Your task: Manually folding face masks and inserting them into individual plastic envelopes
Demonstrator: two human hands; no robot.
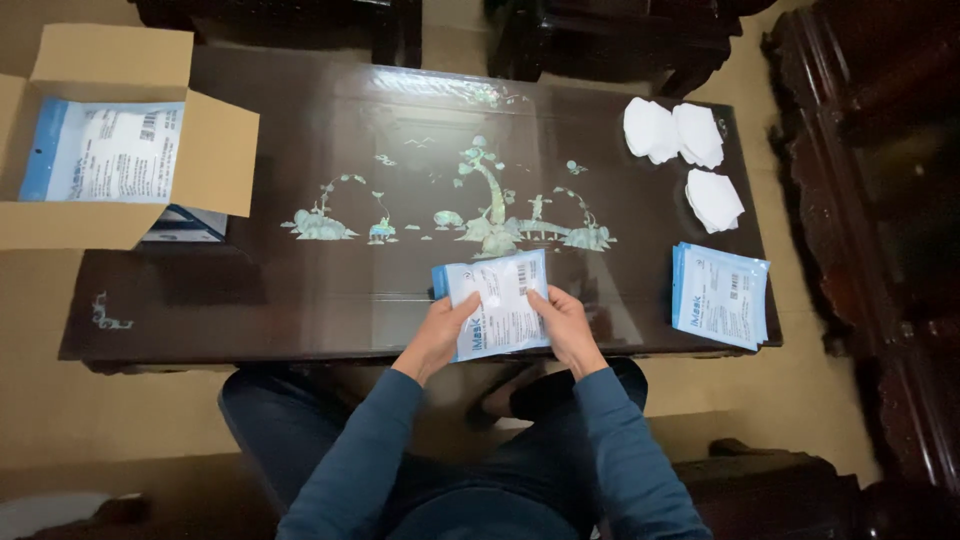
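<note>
Here, both hands' fingers clamped on a blue-white packet (497,305) at the table's (300,290) near edge, bare tabletop beyond.

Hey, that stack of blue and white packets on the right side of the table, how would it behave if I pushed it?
The stack of packets looks glossy and already fanned, so it would probably slide apart rather than move as one. The polished table likely lets it glide easily. Each packet seems thin, so probably light and floppy.

cardboard box (120,140) cut off at left edge; packet (497,305) underside and print too small
</note>
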